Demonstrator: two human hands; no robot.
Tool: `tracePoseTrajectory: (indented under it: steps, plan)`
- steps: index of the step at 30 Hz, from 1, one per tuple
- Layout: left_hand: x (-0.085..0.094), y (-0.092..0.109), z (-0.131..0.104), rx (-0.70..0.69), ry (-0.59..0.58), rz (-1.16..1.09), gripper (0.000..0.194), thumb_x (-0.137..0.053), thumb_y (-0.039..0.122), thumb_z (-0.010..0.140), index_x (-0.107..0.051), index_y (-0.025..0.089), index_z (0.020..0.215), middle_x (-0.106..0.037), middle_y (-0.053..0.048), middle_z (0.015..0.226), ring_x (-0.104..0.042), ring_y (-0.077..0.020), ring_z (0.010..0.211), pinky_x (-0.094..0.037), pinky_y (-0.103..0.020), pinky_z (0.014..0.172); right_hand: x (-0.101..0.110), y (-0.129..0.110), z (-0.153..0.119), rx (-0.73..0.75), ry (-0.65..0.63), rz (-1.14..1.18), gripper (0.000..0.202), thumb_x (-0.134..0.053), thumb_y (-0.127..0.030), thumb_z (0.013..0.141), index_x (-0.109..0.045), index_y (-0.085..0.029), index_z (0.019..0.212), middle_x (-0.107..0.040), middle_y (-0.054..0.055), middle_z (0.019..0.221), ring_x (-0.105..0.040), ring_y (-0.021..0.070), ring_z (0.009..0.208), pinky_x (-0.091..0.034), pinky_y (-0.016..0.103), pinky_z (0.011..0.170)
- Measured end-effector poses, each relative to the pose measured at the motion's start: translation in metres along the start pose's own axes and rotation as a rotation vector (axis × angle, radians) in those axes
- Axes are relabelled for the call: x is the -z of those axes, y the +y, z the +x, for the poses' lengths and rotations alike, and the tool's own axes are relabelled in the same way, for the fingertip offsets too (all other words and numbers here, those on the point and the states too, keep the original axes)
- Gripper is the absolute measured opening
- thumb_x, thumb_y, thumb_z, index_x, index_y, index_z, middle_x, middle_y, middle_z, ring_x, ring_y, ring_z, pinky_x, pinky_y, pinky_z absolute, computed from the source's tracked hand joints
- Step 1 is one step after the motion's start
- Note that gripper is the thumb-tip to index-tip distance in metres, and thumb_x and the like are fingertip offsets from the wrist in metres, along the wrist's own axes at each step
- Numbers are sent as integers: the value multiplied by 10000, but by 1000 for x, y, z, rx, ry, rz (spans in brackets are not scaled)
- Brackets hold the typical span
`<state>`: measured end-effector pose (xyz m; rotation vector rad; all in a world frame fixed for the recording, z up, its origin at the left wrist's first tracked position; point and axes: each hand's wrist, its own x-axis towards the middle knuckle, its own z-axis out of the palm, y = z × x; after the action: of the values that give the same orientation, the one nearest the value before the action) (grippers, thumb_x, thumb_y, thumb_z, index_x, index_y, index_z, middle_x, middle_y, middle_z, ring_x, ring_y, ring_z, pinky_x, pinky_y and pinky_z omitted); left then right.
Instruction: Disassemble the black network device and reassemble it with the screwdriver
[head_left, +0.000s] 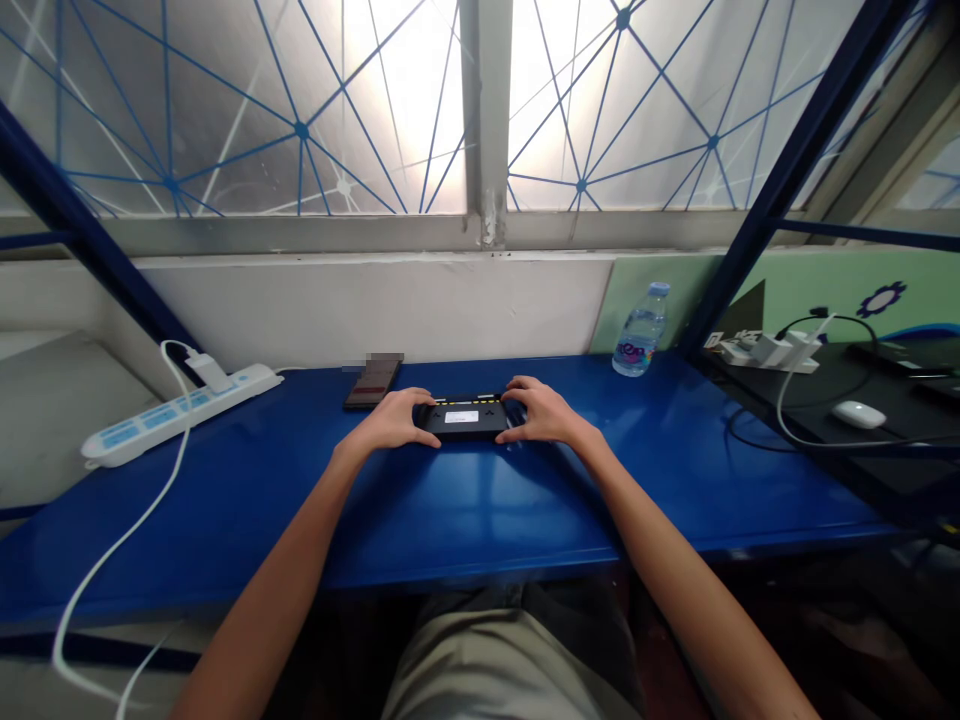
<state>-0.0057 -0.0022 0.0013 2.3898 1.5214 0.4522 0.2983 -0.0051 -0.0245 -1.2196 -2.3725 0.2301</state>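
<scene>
A flat black rectangular device (469,428) with a white label and a strip of yellow marks along its far edge rests on the blue table, or just above it; I cannot tell which. My left hand (397,419) grips its left end, thumb on the near side and fingers at the far side. At the opposite end my right hand (541,410) holds it the same way. Both palms hide part of the device's ends. Just beyond my left hand lies a dark phone-like slab (373,382), partly blurred.
A white power strip (180,415) with a plugged-in charger and trailing white cable (142,515) occupies the table's left side. At the back right stands a water bottle (641,330). Farther right, a black surface carries a white mouse (859,414) and cables. Blue metal posts (739,265) flank the table.
</scene>
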Motion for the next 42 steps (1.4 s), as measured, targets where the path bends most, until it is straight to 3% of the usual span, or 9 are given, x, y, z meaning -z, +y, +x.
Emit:
tracePoseTrajectory:
  steps: [19, 30, 42]
  plan:
    - [5, -1, -3, -32, 1, -10, 650, -858, 596, 536, -713, 218, 1045, -620, -115, 1327, -589, -363, 1211, -460, -436, 1042, -1, -8, 1, -7, 27, 119, 602, -854, -427, 651, -694, -142, 1156, -622, 150, 1242, -608, 295, 1131, -477, 414, 987]
    - [6, 0, -5, 1, -15, -48, 637, -837, 567, 581, -674, 213, 1085, -635, -112, 1301, -587, -355, 1214, -478, -404, 1002, 2, -7, 1, -11, -4, 110, 623, -834, -477, 689, -687, -123, 1180, -605, 167, 1270, -589, 300, 1153, -481, 412, 985]
    - [7, 0, -4, 44, -26, -56, 680, -846, 540, 580, -660, 210, 1144, -626, -108, 1333, -562, -356, 1256, -448, -417, 1060, -2, -4, 3, 56, 14, 64, 586, -845, -500, 681, -724, -124, 1114, -631, 164, 1221, -600, 324, 1144, -478, 440, 1000]
